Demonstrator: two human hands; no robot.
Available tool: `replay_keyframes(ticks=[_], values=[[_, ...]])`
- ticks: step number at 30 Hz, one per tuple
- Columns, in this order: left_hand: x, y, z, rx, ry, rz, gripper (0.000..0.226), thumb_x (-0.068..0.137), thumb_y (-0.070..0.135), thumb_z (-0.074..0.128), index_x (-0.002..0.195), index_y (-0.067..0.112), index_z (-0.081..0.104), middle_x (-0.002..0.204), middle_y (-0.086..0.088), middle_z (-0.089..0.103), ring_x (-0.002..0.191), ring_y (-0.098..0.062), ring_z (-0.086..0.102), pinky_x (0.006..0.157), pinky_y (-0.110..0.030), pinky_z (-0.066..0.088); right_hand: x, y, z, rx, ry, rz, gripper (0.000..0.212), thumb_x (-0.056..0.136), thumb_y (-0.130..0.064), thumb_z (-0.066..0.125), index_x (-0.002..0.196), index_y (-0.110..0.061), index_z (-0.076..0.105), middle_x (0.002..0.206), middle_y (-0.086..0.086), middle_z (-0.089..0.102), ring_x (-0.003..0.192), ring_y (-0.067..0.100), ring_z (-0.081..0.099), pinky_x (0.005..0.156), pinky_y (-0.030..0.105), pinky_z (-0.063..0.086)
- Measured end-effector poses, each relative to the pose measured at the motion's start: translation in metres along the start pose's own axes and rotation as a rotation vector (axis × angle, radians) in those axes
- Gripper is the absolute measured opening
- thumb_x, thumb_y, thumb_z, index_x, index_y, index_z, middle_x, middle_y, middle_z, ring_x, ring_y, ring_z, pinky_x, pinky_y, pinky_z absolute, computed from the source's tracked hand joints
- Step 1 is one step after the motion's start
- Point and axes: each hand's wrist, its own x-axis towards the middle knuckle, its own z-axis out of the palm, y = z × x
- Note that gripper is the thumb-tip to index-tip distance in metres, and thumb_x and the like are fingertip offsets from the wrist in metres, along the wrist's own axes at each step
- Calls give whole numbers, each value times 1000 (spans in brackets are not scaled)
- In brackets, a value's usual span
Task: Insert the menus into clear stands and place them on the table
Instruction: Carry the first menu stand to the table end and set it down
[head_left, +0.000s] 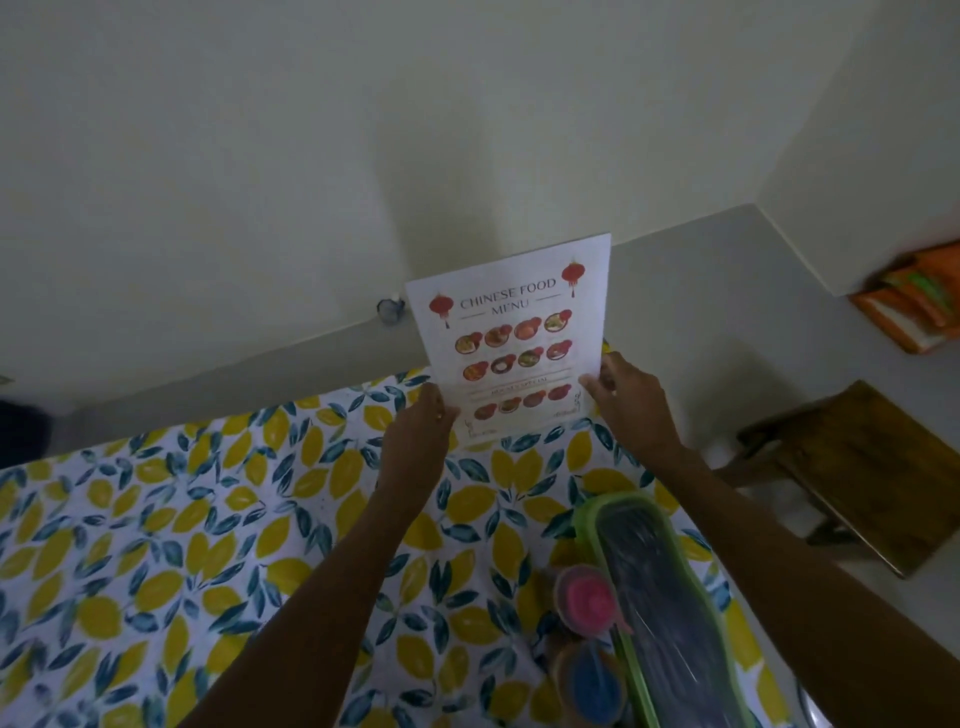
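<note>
White paper w/ red print: the menu reads "CHINESE FOOD MENU", stands upright at the far edge of the counter, tilted a bit clockwise, bottom edge at or just above the cloth — can't tell if it touches. No clear stand visible around it; too dim to say for sure.

Your left hand is closed in a pinch on the menu's lower-left edge, thumb on the front. Your right hand is closed the same way on the lower-right edge, fingertips over the corner. Both forearms reach in from the bottom of the view.

The counter wears a lemon-and-leaf cloth; its far edge runs diagonal right behind the menu, w/ a grey floor strip and pale wall beyond. Left and centre of the cloth are open — plenty of room there.

Right side is tighter: a long green-rimmed container w/ a dark see-through lid lies under your right forearm, and just left of it sit a pink-lidded tub and a blue-lidded tub, near the counter's right edge.

Off the counter to the right: a wooden stool, and an orange rack by the wall corner. A small dark object sits at the wall base left of the menu; too blurred to name.
</note>
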Motion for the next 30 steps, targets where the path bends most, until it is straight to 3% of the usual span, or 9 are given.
replay_keyframes(ticks=[3, 9, 13, 17, 21, 25, 30], values=[[-2, 2, 3, -1, 19, -8, 19, 98, 34, 52, 99, 17, 46, 88, -8, 68, 70, -26, 66, 57, -48, 56, -3, -2, 0, 22, 2, 3, 25, 96, -34, 56, 105, -11, 57, 93, 11, 71, 79, 29, 67, 72, 44, 57], [-5, 9, 0, -117, -7, -61, 29, 97, 33, 53, 118, 15, 44, 104, -10, 70, 86, -31, 69, 66, -48, 59, -10, -8, -2, 64, 12, 46, 20, 96, -27, 57, 97, -8, 58, 84, 8, 66, 75, 26, 63, 65, 29, 42], [-14, 16, -10, -204, -20, -73, 41, 93, 37, 59, 126, 19, 41, 117, -9, 69, 100, -28, 69, 77, -45, 58, -18, -15, -8, 98, 19, 107, 25, 95, -30, 59, 106, -8, 62, 99, 14, 72, 86, 28, 67, 76, 32, 50], [-29, 14, -25, -107, -6, -22, 58, 92, 53, 53, 136, 19, 37, 130, -7, 60, 111, -27, 64, 81, -45, 57, -34, -25, -20, 77, 42, 134, 32, 93, -38, 59, 111, -11, 62, 106, 13, 72, 93, 30, 68, 83, 41, 56], [-49, 7, -46, 75, 32, 29, 65, 95, 56, 45, 143, 12, 39, 137, -14, 55, 117, -32, 58, 92, -44, 50, -56, -42, -31, 10, 24, 102, 33, 94, -33, 57, 119, -12, 60, 113, 13, 70, 101, 32, 66, 88, 43, 54], [-77, -12, -74, 187, 59, 86, 63, 95, 59, 42, 139, 14, 45, 133, -12, 58, 115, -33, 59, 96, -48, 46, -87, -77, -35, -139, -73, 20, 48, 96, -39, 54, 137, -15, 51, 134, 13, 61, 121, 34, 55, 100, 43, 45], [-128, -55, -113, 338, 129, 156, 57, 90, 59, 40, 116, 14, 64, 108, -12, 67, 97, -35, 64, 86, -46, 48, -143, -141, -19, -373, -148, -146, 56, 95, -45, 50, 143, -16, 42, 139, 12, 55, 123, 36, 51, 97, 46, 49]])
